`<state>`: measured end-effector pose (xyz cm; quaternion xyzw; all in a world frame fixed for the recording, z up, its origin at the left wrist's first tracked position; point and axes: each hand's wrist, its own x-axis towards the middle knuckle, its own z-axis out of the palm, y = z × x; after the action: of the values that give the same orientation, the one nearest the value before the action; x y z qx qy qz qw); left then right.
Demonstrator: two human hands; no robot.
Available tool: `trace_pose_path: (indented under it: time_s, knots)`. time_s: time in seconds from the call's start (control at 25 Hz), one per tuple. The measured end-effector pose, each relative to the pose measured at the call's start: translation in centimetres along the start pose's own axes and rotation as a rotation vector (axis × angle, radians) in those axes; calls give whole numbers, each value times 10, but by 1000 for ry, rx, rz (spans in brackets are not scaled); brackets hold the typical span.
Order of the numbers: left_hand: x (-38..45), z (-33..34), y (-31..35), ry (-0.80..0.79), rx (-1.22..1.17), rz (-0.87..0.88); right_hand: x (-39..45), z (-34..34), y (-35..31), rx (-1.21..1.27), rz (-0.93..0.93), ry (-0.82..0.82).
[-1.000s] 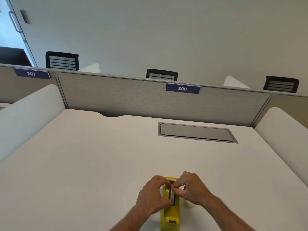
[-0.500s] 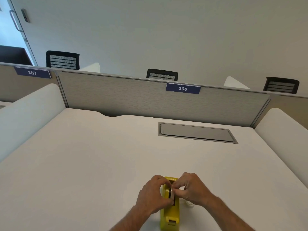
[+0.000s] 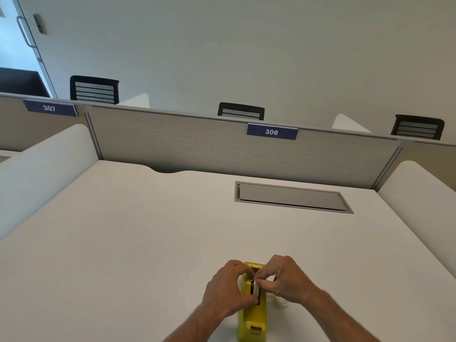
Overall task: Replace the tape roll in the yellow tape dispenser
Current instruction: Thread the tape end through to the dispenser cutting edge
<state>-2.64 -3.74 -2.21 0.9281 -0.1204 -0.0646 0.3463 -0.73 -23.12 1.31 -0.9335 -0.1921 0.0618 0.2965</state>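
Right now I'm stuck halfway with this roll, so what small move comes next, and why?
Probably press the tape roll straight down into the yellow dispenser. Both the left hand and right hand pinch it over the open slot, where it appears only partly seated.

Open-plan office, study-carrel type. A white laminate desk (image 3: pixel 123 243) is bounded at 12 o'clock by a grey fabric partition (image 3: pixel 172 141) bearing blue numbered plates, 306 (image 3: pixel 272 131) and 307 (image 3: pixel 49 108). A grey cable hatch (image 3: pixel 291 197) sits at 1 o'clock; black mesh chair backs (image 3: pixel 94 89) rise beyond.
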Motion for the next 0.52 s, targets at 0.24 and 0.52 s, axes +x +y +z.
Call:
trace_pose_path:
  time_s: [0.24,0.52]
  knots:
    - [0,0,0,7,-3,7,0,1,0,0,-16,6]
    - [0,0,-1,7,4,11,2,1,0,7,18,13]
